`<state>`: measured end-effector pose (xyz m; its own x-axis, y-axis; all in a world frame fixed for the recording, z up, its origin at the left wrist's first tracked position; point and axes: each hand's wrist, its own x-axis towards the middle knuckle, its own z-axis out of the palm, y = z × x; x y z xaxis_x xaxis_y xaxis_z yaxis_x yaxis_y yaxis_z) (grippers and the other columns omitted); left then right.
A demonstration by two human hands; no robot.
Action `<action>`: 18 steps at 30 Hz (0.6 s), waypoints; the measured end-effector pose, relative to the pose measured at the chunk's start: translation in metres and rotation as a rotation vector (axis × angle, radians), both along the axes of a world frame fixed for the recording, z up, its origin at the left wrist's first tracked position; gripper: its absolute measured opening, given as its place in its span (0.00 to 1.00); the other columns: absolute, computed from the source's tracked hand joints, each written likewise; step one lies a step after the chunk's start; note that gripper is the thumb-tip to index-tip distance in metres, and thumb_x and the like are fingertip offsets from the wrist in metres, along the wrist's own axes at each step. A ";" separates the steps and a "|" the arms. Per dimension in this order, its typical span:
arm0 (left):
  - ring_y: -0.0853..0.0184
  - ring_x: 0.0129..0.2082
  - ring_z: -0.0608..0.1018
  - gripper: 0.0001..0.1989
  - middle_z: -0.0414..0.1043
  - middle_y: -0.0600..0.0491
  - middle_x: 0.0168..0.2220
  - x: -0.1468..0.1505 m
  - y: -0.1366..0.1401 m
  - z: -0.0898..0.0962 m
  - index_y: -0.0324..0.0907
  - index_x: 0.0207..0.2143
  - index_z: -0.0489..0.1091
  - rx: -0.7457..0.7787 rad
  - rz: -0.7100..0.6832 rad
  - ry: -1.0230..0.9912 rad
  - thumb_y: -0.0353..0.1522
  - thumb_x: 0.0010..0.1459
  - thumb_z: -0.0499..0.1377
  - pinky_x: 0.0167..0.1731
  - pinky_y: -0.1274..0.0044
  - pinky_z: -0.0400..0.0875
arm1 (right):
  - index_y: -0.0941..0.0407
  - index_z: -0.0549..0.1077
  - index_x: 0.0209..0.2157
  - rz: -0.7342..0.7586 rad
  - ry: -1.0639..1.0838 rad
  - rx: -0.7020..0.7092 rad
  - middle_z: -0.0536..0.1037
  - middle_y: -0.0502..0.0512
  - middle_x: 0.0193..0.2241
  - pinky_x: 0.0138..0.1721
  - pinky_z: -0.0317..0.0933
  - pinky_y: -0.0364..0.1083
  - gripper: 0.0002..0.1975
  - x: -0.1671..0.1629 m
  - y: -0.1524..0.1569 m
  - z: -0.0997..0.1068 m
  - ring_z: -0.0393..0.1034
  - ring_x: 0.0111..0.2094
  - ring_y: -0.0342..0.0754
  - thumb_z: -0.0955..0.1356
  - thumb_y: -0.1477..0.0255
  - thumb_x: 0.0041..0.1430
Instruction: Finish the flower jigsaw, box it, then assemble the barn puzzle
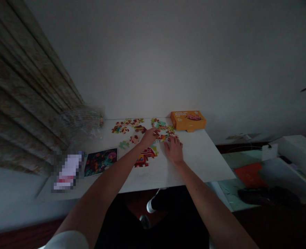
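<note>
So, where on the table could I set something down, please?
Bare table lies right of the right hand, in front of the box, and between the red section and front edge. Pieces crowd around the left hand.

Two hands (175, 147) down among the puzzle pieces (134, 139), right at mid-frame!
From my remote seat I see the left hand (149, 137) reaching in at the centre, fingertips among loose pieces, and the right hand just beside it, fingers bent by more of them; whether either grips one, I can't tell from here. Just below the left wrist lies a joined red section (142, 159), partly behind the forearm. Right of centre, an orange box (187, 121) sits at the back of the white table (204, 159). Over at left, a dark flowered picture (101, 162) lies near crinkled clear plastic (82, 124), with a patterned curtain (25, 62) filling the upper left.
</note>
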<state>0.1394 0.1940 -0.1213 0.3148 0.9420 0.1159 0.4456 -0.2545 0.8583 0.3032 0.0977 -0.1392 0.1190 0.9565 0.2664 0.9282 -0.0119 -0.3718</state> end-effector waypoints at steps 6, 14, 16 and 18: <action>0.65 0.39 0.82 0.09 0.80 0.52 0.40 -0.016 -0.063 -0.008 0.42 0.38 0.77 0.010 0.100 -0.140 0.23 0.56 0.62 0.44 0.72 0.78 | 0.55 0.71 0.61 0.265 0.105 0.000 0.78 0.62 0.55 0.54 0.64 0.51 0.21 0.003 -0.013 0.003 0.73 0.52 0.54 0.59 0.64 0.73; 0.64 0.42 0.82 0.07 0.79 0.51 0.41 -0.030 -0.106 -0.015 0.41 0.40 0.76 0.085 0.163 -0.115 0.24 0.61 0.60 0.47 0.71 0.78 | 0.53 0.79 0.49 0.409 0.171 -0.097 0.82 0.57 0.44 0.46 0.65 0.46 0.17 0.005 -0.021 0.001 0.75 0.39 0.49 0.62 0.63 0.70; 0.63 0.48 0.81 0.12 0.79 0.48 0.47 -0.038 -0.115 -0.013 0.42 0.46 0.76 0.145 0.156 -0.049 0.24 0.64 0.58 0.51 0.70 0.77 | 0.55 0.79 0.45 0.416 0.235 -0.080 0.82 0.57 0.40 0.44 0.65 0.46 0.17 0.007 -0.017 -0.002 0.75 0.37 0.49 0.62 0.63 0.70; 0.61 0.54 0.79 0.15 0.76 0.46 0.53 -0.051 -0.126 -0.009 0.43 0.53 0.74 0.252 0.146 0.065 0.26 0.66 0.57 0.57 0.67 0.74 | 0.55 0.79 0.42 0.376 0.307 -0.064 0.82 0.57 0.36 0.43 0.65 0.47 0.18 0.008 -0.012 -0.005 0.74 0.36 0.50 0.61 0.62 0.69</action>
<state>0.0880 0.0676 -0.1299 0.1931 0.9219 0.3358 0.5453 -0.3854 0.7444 0.3115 0.0854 -0.1437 -0.1736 0.9617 0.2122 0.7200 0.2709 -0.6389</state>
